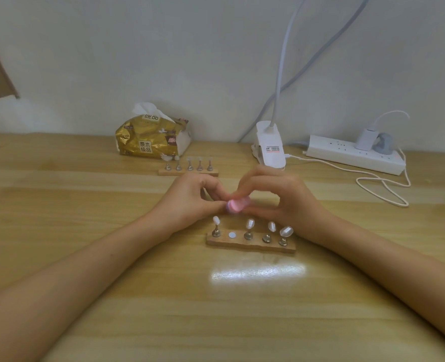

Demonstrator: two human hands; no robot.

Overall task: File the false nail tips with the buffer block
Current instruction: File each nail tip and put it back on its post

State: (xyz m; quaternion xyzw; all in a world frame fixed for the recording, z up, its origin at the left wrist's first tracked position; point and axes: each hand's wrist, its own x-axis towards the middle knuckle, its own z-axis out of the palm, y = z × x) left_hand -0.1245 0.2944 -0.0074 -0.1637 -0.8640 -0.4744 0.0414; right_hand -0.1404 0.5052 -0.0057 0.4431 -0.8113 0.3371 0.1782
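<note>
On the wooden table (106, 270) I saw both hands meeting just behind the near nail stand (251, 243), which carried four false nail tips (250, 223). The right hand (281, 197) gripped the pink buffer block (238, 204). The left hand (190, 202) curled against the block's end, and I could not tell what it held.

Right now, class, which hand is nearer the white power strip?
Right. The right hand lies in front and left of the power strip; the left hand lies further left.
</note>
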